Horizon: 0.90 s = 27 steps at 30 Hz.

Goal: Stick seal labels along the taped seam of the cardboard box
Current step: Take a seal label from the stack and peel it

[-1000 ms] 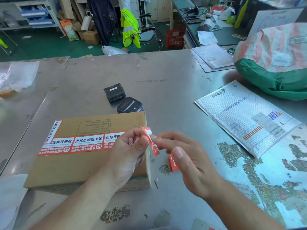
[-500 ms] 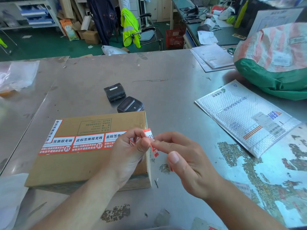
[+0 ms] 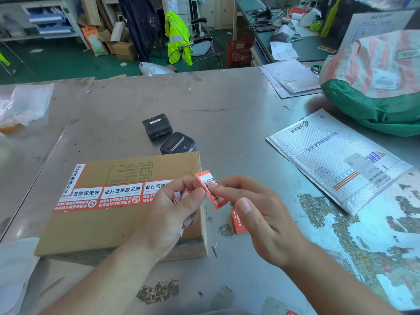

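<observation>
seal label (image 3: 219, 200) slants down-right (its long axis), seemingly above box (image 3: 91, 223) edge.

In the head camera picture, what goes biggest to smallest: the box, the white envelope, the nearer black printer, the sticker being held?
1. The box.
2. The envelope, but it lies farther off, so unsure.
3. The printer.
4. The sticker.

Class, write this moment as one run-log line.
left hand: pinches seal label | right hand: pinches seal label | cardboard box: stuck labels along seam
</observation>
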{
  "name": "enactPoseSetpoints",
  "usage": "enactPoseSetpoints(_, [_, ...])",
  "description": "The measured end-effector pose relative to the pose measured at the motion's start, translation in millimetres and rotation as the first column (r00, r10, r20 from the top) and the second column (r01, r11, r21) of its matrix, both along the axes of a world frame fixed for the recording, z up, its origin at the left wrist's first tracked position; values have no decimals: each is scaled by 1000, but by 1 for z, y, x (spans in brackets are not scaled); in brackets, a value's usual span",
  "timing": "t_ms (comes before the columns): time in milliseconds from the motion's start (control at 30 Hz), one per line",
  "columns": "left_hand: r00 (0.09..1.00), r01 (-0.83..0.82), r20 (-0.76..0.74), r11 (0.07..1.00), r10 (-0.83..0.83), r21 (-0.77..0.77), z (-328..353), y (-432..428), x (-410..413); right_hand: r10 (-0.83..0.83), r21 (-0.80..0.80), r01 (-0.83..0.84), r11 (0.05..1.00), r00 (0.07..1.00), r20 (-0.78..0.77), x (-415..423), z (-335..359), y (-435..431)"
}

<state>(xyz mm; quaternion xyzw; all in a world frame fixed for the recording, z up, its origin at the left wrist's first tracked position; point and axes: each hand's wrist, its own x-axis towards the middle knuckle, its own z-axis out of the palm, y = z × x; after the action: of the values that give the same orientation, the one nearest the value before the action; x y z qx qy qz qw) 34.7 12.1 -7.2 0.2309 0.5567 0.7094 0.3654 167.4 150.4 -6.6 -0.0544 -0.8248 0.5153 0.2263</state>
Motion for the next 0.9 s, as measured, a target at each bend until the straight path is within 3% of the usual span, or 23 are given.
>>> enactPoseSetpoints(433, [999,-1,39,999,4,-54,4,1,1,-8,83,5,996,999,37,1,-1,6])
enactPoseSetpoints(900, [999,-36,30,994,39,-99,1,5,3,-45,316,10,949,994,102,3,-1,7])
